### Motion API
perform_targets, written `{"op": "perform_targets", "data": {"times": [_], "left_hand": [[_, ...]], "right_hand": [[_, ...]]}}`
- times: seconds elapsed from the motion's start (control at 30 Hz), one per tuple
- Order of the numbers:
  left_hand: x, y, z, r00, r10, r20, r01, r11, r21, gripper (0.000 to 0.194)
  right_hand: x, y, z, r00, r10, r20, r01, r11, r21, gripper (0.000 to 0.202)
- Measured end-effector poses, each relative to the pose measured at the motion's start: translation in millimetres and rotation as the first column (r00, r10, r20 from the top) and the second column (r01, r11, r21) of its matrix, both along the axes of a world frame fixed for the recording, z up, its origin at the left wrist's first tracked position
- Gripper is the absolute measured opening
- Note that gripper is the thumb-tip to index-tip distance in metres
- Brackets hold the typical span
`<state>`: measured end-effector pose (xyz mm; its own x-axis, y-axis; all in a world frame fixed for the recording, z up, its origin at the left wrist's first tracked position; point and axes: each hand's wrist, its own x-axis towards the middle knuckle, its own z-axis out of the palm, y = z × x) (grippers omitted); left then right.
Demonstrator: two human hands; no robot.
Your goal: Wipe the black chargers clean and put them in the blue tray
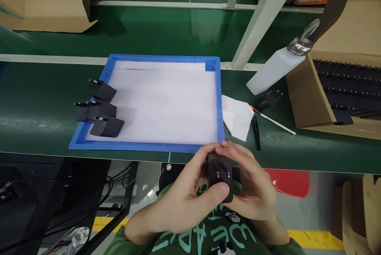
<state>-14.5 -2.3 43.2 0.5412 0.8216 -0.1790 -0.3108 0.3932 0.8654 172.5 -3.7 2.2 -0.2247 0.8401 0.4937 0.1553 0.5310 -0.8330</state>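
Between my two hands, in front of my chest and just below the table's front edge, is a black plug-in power adapter (219, 171), its two metal pins facing up toward me. My left hand (193, 191) is closed around its left side, the thumb pressed over its lower face. On the other side my right hand (253, 183) wraps it, fingers bent over the top end. Several more black adapters (107, 127) stand grouped on the left rim of a blue tray (149, 146) lined with white sheets.
Right of the tray lie a white paper scrap (238, 116), a black pen-like tool (256, 133), a thin white stick (278, 124) and another black adapter (269, 100). A white pump bottle (276, 68) stands beside a carton (312, 100) of black adapters. A slanted post (258, 21) rises behind.
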Motion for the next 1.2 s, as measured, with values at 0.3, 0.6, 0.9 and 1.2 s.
{"op": "perform_targets", "data": {"times": [0.3,0.6,0.9,1.2], "left_hand": [[-4.6,2.2,-12.2,1.000,-0.021,0.020,0.021,1.000,-0.003,0.049],[-3.3,4.8,-9.6,1.000,-0.002,0.008,0.003,0.997,-0.082,0.041],[-4.0,0.1,-10.2,0.999,0.046,0.007,-0.045,0.992,-0.117,0.045],[-0.5,2.0,-9.4,0.994,0.109,0.020,-0.108,0.993,-0.046,0.037]], "right_hand": [[-2.8,-1.0,1.6,0.999,-0.037,-0.029,0.037,0.999,-0.020,0.076],[-2.7,-2.2,4.1,0.996,-0.088,-0.030,0.087,0.995,-0.050,0.075],[-3.2,-1.5,2.5,0.993,-0.113,-0.040,0.112,0.993,-0.024,0.075],[-4.0,-1.0,2.5,0.993,-0.117,-0.028,0.117,0.993,-0.005,0.077]]}}
